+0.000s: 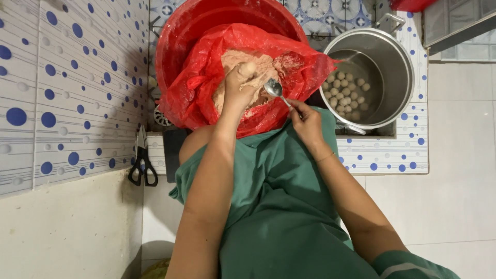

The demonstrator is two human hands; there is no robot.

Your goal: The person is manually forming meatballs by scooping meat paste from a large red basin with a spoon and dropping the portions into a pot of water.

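Red plastic bag (pixel 199 82) of pinkish paste (pixel 258 70) crowded between tiled wall (pixel 62 88) and steel pot (pixel 385 67), left hand (pixel 238 85) squeezing paste, right hand (pixel 306 120) fingers pinching spoon (pixel 277 92), bowl pointing up-left, handle slanting down-right.

Both arms were stretched forward from the body, bare from the shoulder down. The left hand (pixel 238 85) was closed into a loose fist, knuckles up, with the thumb side pointing away and the wrist bent slightly down. The right hand (pixel 306 120) sat a bit lower and closer in, fingers pinched together, palm turned inward. The two hands were near each other but not touching.
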